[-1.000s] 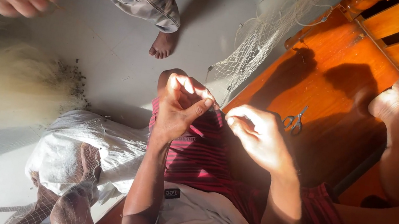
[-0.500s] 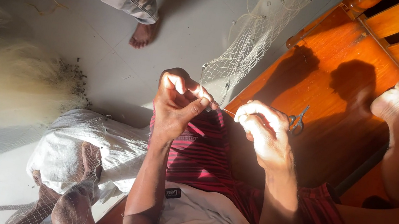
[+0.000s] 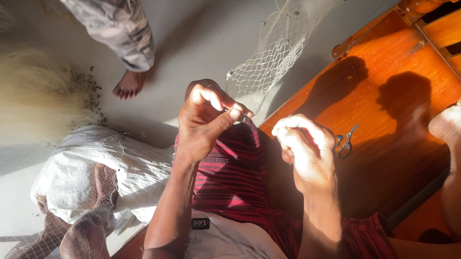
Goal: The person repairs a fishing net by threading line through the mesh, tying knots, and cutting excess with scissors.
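Our left hand [image 3: 204, 120] has its grip pinched shut on a strand of the fishing net [image 3: 278, 50], above our red-striped knee; our right hand [image 3: 302, 148] curls closed just beside it — what it holds we cannot tell. Small scissors [image 3: 344, 141] lie on the orange wooden bench [image 3: 394, 122]. Another person's bare foot [image 3: 130, 83] stands on the floor.

This looks like a home floor used as a net-mending spot. Pale fishing net [image 3: 286, 39] hangs at the far side and more is heaped at the left on the bare grey concrete floor [image 3: 210, 26]. Polished orange wooden furniture [image 3: 396, 107] with small scissors [image 3: 344, 142] on it stands at the right, and the people are barefoot.
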